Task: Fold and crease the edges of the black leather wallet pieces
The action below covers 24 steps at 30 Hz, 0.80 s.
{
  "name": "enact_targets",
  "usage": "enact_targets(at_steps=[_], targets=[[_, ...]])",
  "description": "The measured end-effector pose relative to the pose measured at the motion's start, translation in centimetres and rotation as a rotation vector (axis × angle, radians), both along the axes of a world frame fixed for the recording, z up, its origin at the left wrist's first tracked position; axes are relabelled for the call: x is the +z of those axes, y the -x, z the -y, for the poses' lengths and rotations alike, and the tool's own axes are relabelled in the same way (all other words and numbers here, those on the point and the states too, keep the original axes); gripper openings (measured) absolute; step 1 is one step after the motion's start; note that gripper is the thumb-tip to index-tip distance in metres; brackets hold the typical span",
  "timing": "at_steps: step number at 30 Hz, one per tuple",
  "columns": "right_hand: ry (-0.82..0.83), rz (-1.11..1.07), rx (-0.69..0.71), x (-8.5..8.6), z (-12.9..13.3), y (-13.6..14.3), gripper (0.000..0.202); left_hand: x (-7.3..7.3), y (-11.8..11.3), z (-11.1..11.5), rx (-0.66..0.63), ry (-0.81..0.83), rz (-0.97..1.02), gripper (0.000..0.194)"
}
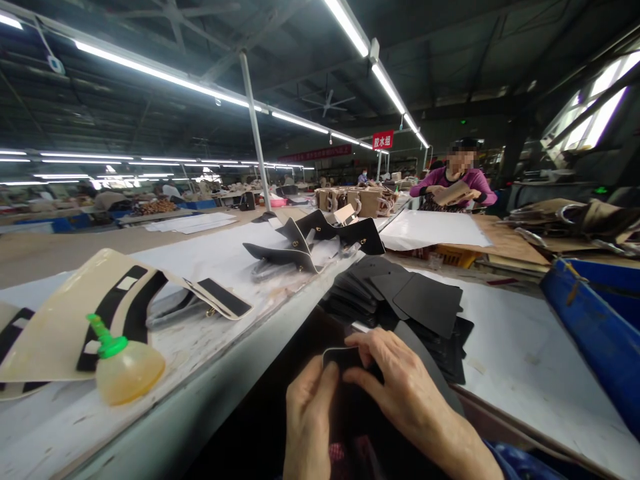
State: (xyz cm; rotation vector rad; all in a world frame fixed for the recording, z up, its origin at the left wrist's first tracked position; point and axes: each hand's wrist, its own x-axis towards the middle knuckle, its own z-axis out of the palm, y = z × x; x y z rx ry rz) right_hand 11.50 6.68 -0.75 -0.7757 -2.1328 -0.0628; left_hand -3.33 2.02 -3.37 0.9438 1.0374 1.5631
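Observation:
Between my two hands is a black panel (345,359) with a pale edge and a rounded corner, held low over my lap. My left hand (311,407) pinches its left side, thumb on the near face. On the right side, my right hand (395,373) grips the panel's top edge with bent fingers and thumb. Just beyond my hands lies a fanned stack of black panels (425,300). A squat bottle (131,373) with a green nozzle and amber liquid stands at the left, beside a cream panel (60,307) with black strips.
More black and cream pieces with metal clasps (320,237) rest on the white-covered table (200,360). A blue bin (595,333) stands at the right. Across the way, a person in a purple top (440,179) holds a brown piece. Tan bags (355,200) stand farther back.

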Motion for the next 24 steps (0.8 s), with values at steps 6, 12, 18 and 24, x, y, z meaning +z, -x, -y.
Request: enact_targets(at_steps=[6, 12, 18, 24], targets=[[-0.006, 0.009, -0.024, 0.2, -0.3, 0.1, 0.049, -0.4, 0.2, -0.2, 0.027, 0.017, 0.023, 0.035], [-0.013, -0.022, -0.066, 0.1, -0.3, 0.3, 0.053, -0.6, 0.1, -0.5, 0.063, -0.006, 0.081, 0.036], [-0.010, -0.003, -0.025, 0.1, -0.4, 0.4, 0.033, -0.6, 0.0, -0.4, 0.020, -0.006, 0.067, 0.035], [0.026, -0.125, -0.248, 0.9, -3.4, -3.4, 0.023, -1.1, 2.1, -0.8, 0.193, 0.029, 0.129, 0.034]])
